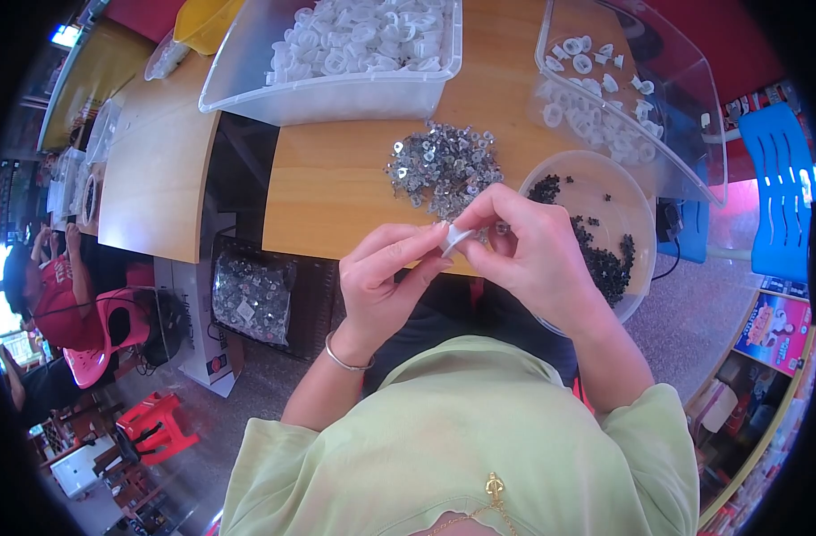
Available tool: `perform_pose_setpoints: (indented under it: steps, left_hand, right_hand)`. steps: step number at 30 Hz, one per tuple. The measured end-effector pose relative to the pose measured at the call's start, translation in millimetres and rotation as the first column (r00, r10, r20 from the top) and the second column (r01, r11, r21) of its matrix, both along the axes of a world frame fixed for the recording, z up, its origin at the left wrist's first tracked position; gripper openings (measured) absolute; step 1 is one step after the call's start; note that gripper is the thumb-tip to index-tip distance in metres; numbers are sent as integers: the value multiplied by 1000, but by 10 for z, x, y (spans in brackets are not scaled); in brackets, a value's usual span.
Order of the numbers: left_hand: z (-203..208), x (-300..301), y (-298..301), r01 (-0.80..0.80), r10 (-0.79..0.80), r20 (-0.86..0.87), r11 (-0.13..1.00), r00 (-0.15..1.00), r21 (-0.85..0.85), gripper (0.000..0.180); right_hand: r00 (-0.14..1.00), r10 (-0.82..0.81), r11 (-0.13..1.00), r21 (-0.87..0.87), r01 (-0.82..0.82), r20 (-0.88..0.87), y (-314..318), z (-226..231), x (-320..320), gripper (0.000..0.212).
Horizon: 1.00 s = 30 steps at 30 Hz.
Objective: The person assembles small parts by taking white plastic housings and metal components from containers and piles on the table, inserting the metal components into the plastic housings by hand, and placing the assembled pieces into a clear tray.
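The fingers of the left hand (381, 268) and right hand (544, 255) are pinched closed on one white plastic fitting (456, 238), positioned between them near the front edge of the desk (323, 196). Loose metal pieces (448, 170) lie just beyond; a round tub (621, 210) containing black parts (612, 272) stands at right.

Pale lettering showed on a co-worker's red shirt (67, 308) over to the left. Across the room, bright print covered a pink panel (773, 332), and a dark mark stood low on a white carton (196, 326), too small to read.
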<state>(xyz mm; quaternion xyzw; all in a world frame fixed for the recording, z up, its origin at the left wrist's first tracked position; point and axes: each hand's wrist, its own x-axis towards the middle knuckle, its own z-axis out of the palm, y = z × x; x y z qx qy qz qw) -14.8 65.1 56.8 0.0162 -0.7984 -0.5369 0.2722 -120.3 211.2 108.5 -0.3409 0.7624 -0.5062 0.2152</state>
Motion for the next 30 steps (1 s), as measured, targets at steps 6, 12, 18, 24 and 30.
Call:
perform_pose_setpoints:
  steps: [6, 12, 18, 24, 30]
  left_hand:
    - [-32, -4, 0, -3, 3, -3, 1000, 1000, -15, 37]
    - [-59, 0, 13, -13, 13, 7, 999, 1000, -29, 38]
    - [-73, -5, -5, -28, 27, 40, 999, 999, 44, 38]
    - [-68, -17, 1, -3, 0, 41, 998, 999, 62, 39]
    - [-35, -26, -43, 24, -29, 71, 998, 997, 65, 40]
  right_hand:
    - [1000, 2, 1000, 16, -3, 29, -14, -33, -26, 13]
    - [998, -42, 999, -1, 42, 39, -52, -119, 13, 11]
    - [997, -34, 999, 18, 33, 70, -56, -35, -5, 12]
    - [996, 18, 996, 86, -11, -86, -66, -44, -27, 15]
    - [994, 5, 999, 43, 0, -111, -79, -84, -25, 11]
